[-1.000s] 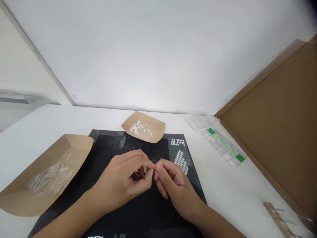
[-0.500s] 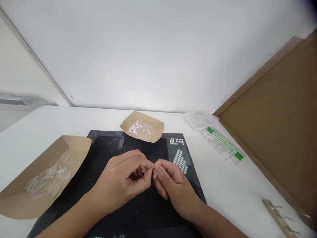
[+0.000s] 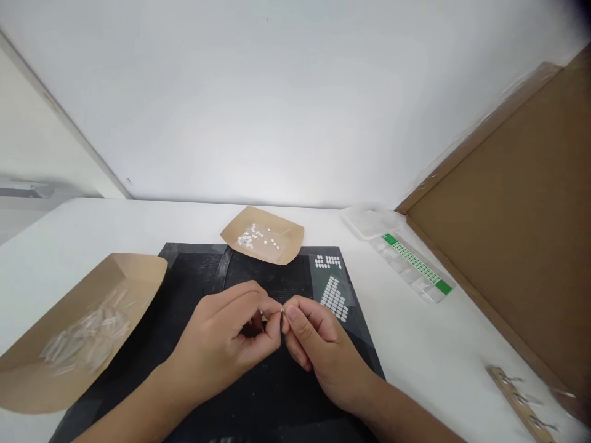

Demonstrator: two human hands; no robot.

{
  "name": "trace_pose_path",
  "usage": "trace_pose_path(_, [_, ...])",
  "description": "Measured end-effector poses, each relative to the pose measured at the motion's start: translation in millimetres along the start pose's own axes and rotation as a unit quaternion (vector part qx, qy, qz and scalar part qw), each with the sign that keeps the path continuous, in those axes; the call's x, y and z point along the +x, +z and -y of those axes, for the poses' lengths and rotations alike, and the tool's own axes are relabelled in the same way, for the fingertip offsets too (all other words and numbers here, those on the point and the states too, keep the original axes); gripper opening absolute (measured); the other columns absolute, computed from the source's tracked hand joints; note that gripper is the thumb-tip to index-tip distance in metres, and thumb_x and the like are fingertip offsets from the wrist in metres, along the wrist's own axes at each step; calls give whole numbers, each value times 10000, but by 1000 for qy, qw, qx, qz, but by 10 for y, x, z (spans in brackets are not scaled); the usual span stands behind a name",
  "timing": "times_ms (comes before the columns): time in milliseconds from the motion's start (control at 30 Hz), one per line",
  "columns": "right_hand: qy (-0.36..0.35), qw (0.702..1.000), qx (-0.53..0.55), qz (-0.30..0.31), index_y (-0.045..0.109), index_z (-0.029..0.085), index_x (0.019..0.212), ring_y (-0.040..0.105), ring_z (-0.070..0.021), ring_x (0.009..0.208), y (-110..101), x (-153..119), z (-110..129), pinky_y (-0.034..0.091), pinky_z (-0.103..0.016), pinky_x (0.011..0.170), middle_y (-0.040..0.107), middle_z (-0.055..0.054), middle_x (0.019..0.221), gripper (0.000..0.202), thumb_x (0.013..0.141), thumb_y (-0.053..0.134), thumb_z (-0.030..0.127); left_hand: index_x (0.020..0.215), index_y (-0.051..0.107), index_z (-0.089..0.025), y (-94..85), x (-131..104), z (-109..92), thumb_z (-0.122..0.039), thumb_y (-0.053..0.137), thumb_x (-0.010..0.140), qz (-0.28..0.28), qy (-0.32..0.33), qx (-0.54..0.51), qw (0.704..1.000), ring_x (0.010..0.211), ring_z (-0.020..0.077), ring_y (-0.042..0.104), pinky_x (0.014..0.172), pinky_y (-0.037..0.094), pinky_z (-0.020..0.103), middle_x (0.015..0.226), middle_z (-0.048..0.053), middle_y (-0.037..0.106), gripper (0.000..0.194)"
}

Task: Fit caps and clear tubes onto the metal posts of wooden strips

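Over the black mat (image 3: 258,400), my left hand (image 3: 226,332) and my right hand (image 3: 323,354) meet fingertip to fingertip. Each is closed in a pinch of thumb and forefinger. Between the tips shows a tiny pale, shiny piece (image 3: 282,310), too small to name and mostly covered by the fingers. Just beyond my hands stands a brown paper tray (image 3: 295,237) with small white pieces (image 3: 252,235) in it. White oval stickers (image 3: 333,300) lie in rows on a clear sheet at the mat's right side.
At the left, a larger brown paper tray (image 3: 143,271) holds a heap of clear narrow plastic pieces (image 3: 92,335). To the right lie a clear bag with a green label (image 3: 418,261), a translucent tray (image 3: 369,221) and a wooden strip with metal hooks (image 3: 519,400). A cardboard panel (image 3: 508,203) borders the right.
The view has shifted slightly. Both hands keep their pinch at nearly the same place, and a bit more of the tiny piece shows between the fingertips.
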State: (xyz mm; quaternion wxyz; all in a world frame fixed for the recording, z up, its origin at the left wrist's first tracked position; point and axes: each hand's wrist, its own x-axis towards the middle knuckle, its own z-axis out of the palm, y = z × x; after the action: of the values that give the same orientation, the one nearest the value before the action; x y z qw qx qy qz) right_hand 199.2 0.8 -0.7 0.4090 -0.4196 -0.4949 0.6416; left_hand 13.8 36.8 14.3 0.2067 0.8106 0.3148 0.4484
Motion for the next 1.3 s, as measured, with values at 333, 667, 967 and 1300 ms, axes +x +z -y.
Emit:
trace_pose_path(333, [-14,999,-40,9,548,194,843,383,-84,537,21,-19,33,319,-231,550,467,79,583,432,1089,516,548,671,559,-173,17,-25,-5,-75,667,878,-10,-16,7,1000,535,77,504,493,393,199,626,-25,537,253])
trace_pose_path(667, [-12,999,-40,7,551,196,863,358,-82,507,-9,-2,24,291,-229,518,452,89,564,436,1087,503,568,739,623,-172,-21,-8,41,-74,684,899,21,7,6,1000,584,87,527,532,408,205,667,-18,560,198])
trace_pose_path(967, [-11,998,-57,11,544,204,852,362,-91,526,2,-4,23,312,-241,546,452,85,572,431,1087,505,564,700,545,-181,8,-58,47,-73,671,893,6,7,19,1000,558,83,490,504,366,208,656,-25,544,254])
trace_pose_path(1300, [-8,998,-57,14,549,200,851,370,-90,524,3,-11,25,305,-238,539,460,82,569,439,1086,503,568,712,561,-180,-2,-37,71,-59,675,874,21,5,-2,1000,576,83,498,527,376,203,662,-28,539,232])
